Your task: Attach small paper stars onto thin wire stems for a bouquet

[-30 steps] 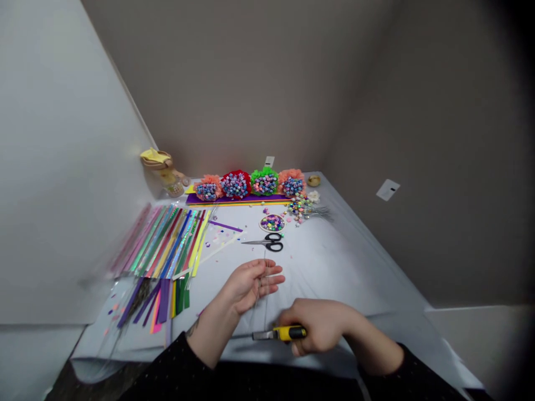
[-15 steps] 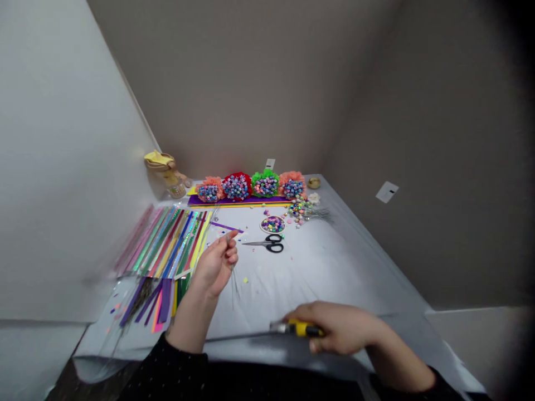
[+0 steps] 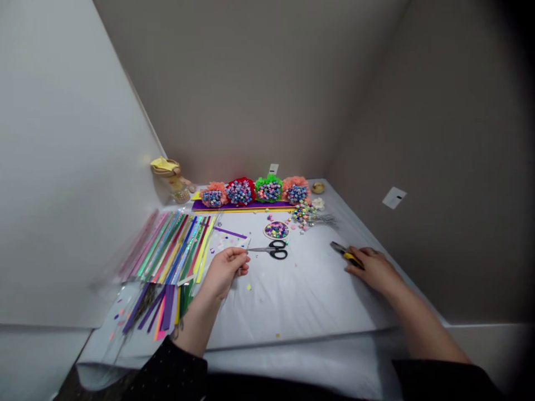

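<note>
Two grips, well apart, on a white-covered bench (image 3: 301,309): the left hand (image 3: 223,270), curled closed, pinches a fine strand (image 3: 247,249) that rises from its fingertips towards a pair of black-handled scissors (image 3: 271,250), while the right hand (image 3: 370,266), near the bench's right edge, is clenched round the yellow-and-black handle of a utility knife (image 3: 348,254), its blade pointing up and to the left. The strand is too thin to tell its material. Its tip ends just short of the scissors, which lie flat with their points towards the left hand. Beyond them sits a round dish of paper stars (image 3: 276,230), beside a cluster of star-tipped wire stems (image 3: 307,216). Four bouquets of paper stars in tissue-paper ruffs (image 3: 254,191), in orange, red, green and orange, stand in a row on a purple strip (image 3: 242,205) at the far end. Bright paper strips (image 3: 175,250) fan across the bench's left side, with darker strips (image 3: 161,307) below them, just beside the left forearm and its black sleeve (image 3: 167,370). A jar topped with yellow cloth (image 3: 169,178) stands in the far left corner.
</note>
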